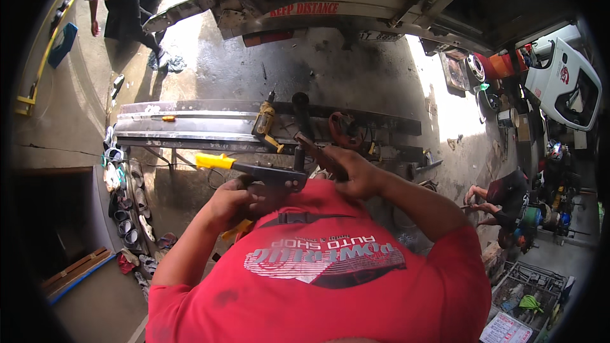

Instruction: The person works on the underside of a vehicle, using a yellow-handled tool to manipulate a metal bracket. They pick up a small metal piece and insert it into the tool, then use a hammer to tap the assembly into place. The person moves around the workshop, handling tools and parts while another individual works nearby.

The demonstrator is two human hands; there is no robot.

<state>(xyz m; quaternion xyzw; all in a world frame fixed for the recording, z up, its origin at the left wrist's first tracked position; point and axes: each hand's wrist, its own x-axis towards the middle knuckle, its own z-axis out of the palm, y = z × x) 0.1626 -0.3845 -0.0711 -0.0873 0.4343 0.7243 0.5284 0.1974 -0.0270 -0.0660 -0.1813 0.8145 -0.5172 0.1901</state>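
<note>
In front of my chest, my left hand (230, 204) is closed around a hand riveter (270, 176) with a black body. One yellow handle of it points to the left, and a second yellow piece shows below my fingers. My right hand (357, 176) is closed on a dark, rusty-looking metal tool (312, 151), perhaps pliers; my fingers hide part of it. This tool's tip is close to the riveter's upright black nose, but I cannot tell whether they touch. A yellow and black cordless drill (264, 121) lies beyond my hands on a long metal beam (203, 106).
On the beam also rest a small orange-handled tool (168, 118) and a round reddish tool (345, 128). A vehicle body (356, 16) overhangs the far side. Shoes (130, 216) line the left. People stand far left and crouch at right (505, 200), near scattered parts.
</note>
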